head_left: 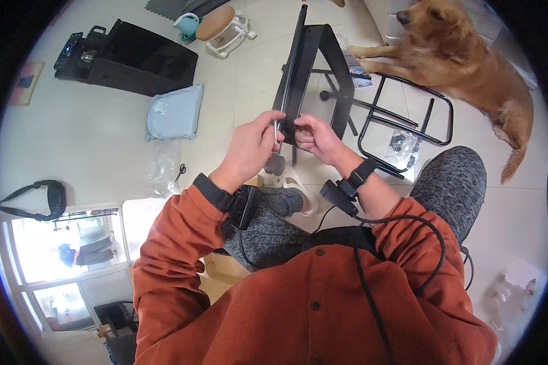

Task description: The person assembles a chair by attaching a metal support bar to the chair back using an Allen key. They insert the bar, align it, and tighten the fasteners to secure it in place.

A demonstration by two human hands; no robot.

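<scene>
Tiled floor (pixel 237 91) | black frame (pixel 303 73): likely stiff, light; take by side rail (pixel 338 59) | my left fingers (pixel 274 115), right fingers (pixel 305 120) curled, grip unclear

This place is looking like a home, probably a living room. A golden-brown dog (pixel 469 64) is lying at ease on the pale tiled floor (pixel 243 85), as a pet would be doing indoors. A low stool (pixel 215 23) with a round brown seat is standing near a blue-green jug (pixel 187 25). A pale slipper (pixel 309 199) is covering the person's foot. On the left, bright light is coming through large window panes (pixel 39 243), and a black strapped bag (pixel 56 199) is resting near them.
</scene>
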